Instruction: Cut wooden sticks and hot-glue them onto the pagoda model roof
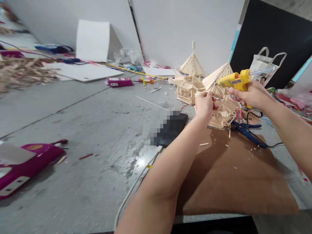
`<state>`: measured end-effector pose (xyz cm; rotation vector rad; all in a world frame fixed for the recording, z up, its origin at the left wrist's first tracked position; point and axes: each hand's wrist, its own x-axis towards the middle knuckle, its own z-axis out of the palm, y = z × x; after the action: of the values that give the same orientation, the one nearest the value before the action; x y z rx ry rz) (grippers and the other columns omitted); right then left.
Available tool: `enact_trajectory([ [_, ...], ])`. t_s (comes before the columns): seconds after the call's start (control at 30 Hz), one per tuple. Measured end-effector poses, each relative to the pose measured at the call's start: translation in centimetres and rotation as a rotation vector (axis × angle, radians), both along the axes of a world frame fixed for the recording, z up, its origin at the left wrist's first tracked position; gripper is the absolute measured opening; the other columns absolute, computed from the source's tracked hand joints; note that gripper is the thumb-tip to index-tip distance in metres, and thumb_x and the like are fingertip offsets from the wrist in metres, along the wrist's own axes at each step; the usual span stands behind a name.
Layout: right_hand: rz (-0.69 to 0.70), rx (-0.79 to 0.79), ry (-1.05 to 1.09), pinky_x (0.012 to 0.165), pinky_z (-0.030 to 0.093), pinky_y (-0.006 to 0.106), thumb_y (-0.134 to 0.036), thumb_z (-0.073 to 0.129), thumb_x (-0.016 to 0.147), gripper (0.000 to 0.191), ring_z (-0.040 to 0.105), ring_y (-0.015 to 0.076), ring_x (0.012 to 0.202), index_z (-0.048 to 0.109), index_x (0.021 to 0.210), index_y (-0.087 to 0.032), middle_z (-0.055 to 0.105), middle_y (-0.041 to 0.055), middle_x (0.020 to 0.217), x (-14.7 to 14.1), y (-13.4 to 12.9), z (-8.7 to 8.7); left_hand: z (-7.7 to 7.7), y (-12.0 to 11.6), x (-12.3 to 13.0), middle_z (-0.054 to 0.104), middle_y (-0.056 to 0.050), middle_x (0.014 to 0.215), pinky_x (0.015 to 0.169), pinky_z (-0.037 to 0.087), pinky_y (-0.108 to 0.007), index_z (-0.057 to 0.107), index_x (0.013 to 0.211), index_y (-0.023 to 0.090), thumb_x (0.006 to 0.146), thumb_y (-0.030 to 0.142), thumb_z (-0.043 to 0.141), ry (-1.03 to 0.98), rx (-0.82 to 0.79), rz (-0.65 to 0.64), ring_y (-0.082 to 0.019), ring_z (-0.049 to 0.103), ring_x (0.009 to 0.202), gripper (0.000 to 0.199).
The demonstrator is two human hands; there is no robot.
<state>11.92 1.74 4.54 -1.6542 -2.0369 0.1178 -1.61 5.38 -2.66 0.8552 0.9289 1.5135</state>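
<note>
My right hand (254,94) is wrapped round the grip of a yellow hot glue gun (235,81), with a clear glue stick poking out of its back. The gun's nozzle points left, at the roof of a pavilion model (223,112) built of thin wooden sticks. In front of that roof my left hand (205,103) is closed, its fingertips pinched at the model; what they hold is hidden. A second stick pavilion (190,81), topped by a pointed roof, stands upright just behind and to the left.
Blue-handled pliers (252,133) lie on a brown board (236,175) scattered with stick scraps. Left of my forearm are a dark phone (174,130) and a white cable (129,195). Purple power strips (119,82) and a blurred stick pile (26,73) are farther left.
</note>
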Motion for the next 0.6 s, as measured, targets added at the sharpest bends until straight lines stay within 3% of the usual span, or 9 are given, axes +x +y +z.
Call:
enact_trajectory([
  [0.6,-0.074,-0.095,-0.111,0.053,0.032,0.028,-0.046,0.055,0.079,0.035,0.043,0.0105,0.047,0.049,0.058,-0.018,0.045,-0.0026,0.044,-1.1,-1.5,0.5,-0.2,0.2,0.0,0.048,0.003,0.05,0.035,0.03,-0.022,0.048,0.062,0.016,0.079,0.016,0.042,-0.05,0.008,0.007,-0.006,0.04,0.03,0.018],
])
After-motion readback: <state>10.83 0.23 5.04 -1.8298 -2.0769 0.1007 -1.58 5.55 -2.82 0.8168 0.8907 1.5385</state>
